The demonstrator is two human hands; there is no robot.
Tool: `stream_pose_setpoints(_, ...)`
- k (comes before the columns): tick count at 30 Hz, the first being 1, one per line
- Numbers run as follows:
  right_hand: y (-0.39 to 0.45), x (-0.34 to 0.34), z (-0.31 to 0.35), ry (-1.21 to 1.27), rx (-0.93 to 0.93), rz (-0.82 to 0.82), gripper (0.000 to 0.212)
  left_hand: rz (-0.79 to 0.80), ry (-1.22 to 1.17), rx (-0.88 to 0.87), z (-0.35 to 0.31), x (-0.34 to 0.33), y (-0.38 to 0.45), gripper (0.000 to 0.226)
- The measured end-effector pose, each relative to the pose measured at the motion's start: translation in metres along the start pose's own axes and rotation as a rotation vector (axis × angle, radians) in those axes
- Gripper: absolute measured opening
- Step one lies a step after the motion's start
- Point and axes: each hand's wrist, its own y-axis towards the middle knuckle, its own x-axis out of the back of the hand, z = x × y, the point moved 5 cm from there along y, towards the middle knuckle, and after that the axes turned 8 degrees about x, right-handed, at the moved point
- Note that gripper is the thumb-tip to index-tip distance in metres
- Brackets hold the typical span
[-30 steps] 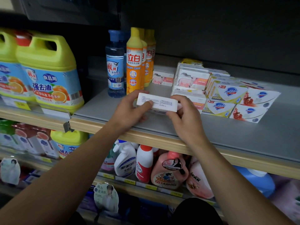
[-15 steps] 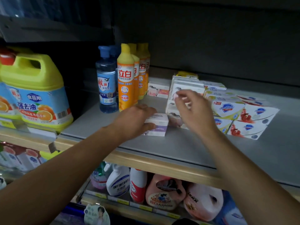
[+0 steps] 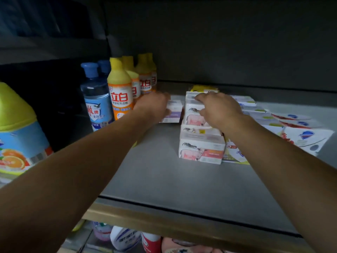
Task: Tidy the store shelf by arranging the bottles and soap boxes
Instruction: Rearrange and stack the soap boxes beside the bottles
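Observation:
My left hand (image 3: 155,106) grips a white and purple soap box (image 3: 174,113) that stands on the grey shelf (image 3: 164,179), just right of the bottles. My right hand (image 3: 218,110) lies on a stack of white soap boxes with a pink sheep picture (image 3: 200,150), with fingers over the top box's far edge and thumb on its front face. Orange dish-soap bottles with yellow caps (image 3: 120,95) and blue bottles (image 3: 95,103) stand upright at the shelf's back left.
White soap boxes with a blue shield mark (image 3: 302,137) lie in rows at the right. A big yellow-green jug (image 3: 16,134) stands on the neighbouring shelf at the left. Spray bottles (image 3: 125,238) fill the shelf below.
My left hand has pushed the white and purple box from the shelf's front toward the back. My right hand let go of it and moved onto the sheep box stack. The camera came closer.

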Motion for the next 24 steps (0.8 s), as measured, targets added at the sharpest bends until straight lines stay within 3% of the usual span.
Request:
stream_pose_setpoints(7, 0.005, 0.000, -0.005, 0.000, 0.022, -0.025, 0.049, 0.094, -0.086, 0.023, -0.003, -0.031, 0.044, 0.047)
stream_pose_setpoints(14, 0.000, 0.000, -0.004, 0.024, 0.003, -0.062, 0.050, 0.029, -0.044, 0.028, -0.010, -0.060, 0.068, 0.048)
stream_pose_setpoints(17, -0.002, 0.000, -0.006, 0.048, -0.016, -0.060, 0.050, 0.020, -0.097, -0.016, -0.010, -0.078, 0.066, 0.039)
stream_pose_setpoints(24, -0.003, 0.001, -0.005, 0.083, -0.023, -0.048, 0.050, -0.017, -0.232, 0.049, -0.003, -0.097, 0.063, 0.042)
